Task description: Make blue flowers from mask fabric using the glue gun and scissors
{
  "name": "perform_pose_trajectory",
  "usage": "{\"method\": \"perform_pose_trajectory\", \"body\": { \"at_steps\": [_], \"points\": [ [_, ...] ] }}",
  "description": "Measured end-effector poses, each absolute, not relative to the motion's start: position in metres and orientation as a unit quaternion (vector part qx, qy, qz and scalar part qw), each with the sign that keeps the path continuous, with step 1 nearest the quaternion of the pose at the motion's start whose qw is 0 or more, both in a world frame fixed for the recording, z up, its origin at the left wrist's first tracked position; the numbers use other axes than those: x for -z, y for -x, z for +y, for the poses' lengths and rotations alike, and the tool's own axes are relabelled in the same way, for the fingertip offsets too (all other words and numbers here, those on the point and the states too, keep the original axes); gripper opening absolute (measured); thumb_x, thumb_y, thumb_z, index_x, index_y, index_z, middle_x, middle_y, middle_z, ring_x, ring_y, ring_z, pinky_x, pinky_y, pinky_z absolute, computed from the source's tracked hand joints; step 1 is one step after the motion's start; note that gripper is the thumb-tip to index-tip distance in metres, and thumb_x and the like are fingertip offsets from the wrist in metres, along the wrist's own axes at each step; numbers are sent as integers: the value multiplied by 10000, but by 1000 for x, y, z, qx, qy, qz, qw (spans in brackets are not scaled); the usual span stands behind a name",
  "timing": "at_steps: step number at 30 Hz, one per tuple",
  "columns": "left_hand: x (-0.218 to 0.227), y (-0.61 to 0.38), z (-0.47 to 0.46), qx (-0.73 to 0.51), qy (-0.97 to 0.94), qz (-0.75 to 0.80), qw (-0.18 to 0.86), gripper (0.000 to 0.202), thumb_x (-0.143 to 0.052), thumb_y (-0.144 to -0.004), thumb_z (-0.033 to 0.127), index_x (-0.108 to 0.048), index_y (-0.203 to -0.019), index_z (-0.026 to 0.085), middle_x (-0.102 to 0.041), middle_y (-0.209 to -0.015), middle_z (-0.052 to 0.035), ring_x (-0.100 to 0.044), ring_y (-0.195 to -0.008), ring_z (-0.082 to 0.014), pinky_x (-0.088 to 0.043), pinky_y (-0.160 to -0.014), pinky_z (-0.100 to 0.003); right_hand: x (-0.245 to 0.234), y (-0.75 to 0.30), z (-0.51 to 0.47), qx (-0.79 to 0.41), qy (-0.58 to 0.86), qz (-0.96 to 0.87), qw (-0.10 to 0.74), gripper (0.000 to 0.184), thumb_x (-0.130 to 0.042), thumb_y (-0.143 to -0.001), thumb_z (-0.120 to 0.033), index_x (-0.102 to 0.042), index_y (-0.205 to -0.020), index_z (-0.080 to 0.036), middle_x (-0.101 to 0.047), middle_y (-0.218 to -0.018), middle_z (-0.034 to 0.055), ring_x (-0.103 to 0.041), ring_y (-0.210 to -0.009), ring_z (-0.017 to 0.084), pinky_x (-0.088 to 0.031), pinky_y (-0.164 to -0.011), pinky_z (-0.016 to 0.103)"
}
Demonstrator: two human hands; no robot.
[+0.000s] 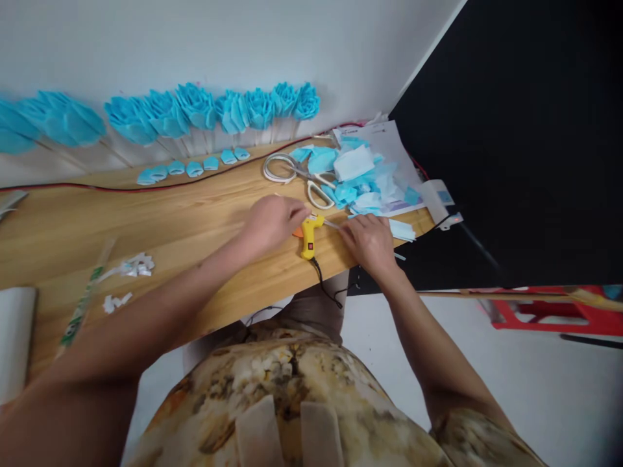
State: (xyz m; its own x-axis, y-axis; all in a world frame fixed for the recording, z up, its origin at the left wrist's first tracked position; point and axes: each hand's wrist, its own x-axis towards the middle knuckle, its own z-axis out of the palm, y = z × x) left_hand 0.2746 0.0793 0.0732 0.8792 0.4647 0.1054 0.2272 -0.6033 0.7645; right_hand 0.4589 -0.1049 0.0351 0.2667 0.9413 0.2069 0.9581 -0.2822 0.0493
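A yellow glue gun (309,235) lies on the wooden table (170,220) near its front edge, its black cord hanging off. My left hand (272,220) rests just left of the gun with fingers curled near its nozzle; what they pinch is hidden. My right hand (368,239) lies to the right of the gun, fingers bent down on a thin white stick (335,224) and next to a pale blue folded piece (402,229).
White-handled scissors (311,185) lie beyond the gun beside a heap of blue paper pieces (357,175) on a white sheet. Blue paper flowers (195,110) lean against the wall, small folded blue petals (195,167) below them. White scraps (129,269) lie left.
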Motion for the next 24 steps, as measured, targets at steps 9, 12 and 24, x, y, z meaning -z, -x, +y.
{"method": "perform_pose_trajectory", "body": {
  "at_steps": [9,12,24],
  "points": [
    [-37,-218,37,-97,-539,365,753,225,-745,-835,291,-778,-1022,171,-795,-1024,-65,-728,-861,-177,-575,-843,-317,-54,-429,-115,107,812,-557,140,174,-540,-1003,-245,-699,-962,-186,-764,-931,62,-667,-797,188,-363,-656,290],
    [-36,-219,31,-117,-409,356,832,207,-771,-827,203,-770,-1029,159,-785,-1109,-102,-737,-955,-174,-561,-959,-327,-55,-419,-116,110,809,-553,168,145,-567,-987,-250,-699,-961,-195,-764,-918,54,-669,-752,177,-388,-648,279],
    [-48,-221,13,-276,-237,295,883,221,-769,-850,216,-638,-1028,205,-736,-1133,-32,-726,-892,-159,-584,-747,-282,-72,-386,-114,135,787,-515,312,150,-573,-997,-309,-679,-948,-215,-739,-848,34,-666,-680,151,-507,-661,264]
  ]
}}
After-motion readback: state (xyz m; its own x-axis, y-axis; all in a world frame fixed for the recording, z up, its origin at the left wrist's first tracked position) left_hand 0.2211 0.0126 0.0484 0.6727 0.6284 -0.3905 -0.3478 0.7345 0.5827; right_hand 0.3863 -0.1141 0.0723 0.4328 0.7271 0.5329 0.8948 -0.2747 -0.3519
